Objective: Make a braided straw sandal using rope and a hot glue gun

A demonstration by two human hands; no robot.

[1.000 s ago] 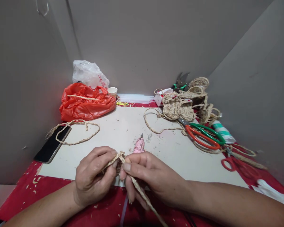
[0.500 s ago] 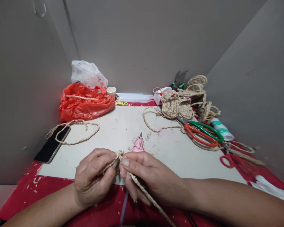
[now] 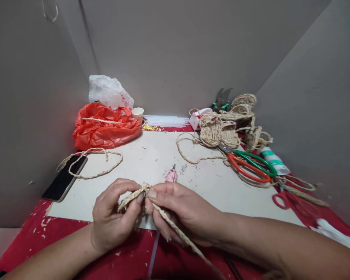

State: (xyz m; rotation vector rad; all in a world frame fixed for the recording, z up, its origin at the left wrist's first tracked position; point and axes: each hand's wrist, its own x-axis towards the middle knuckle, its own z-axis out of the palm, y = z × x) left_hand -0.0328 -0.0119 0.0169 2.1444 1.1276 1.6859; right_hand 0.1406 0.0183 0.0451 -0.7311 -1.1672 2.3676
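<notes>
Left hand (image 3: 112, 219), right hand (image 3: 182, 212), seemingly thumb-to-thumb, pinch braid (image 3: 129, 198).

The phone (image 3: 63, 179) lies far left, scissors (image 3: 249, 165) right, bag (image 3: 106, 126) behind.

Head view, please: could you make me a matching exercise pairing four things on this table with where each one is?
1 phone
2 red bag
3 orange-and-green scissors
4 braided cord

A pinched between left hand and right hand
B back left, beside the paper cup
C right side, just in front of the woven pieces
D near left edge of the table

Pairs: 1-D, 2-B, 3-C, 4-A
</notes>
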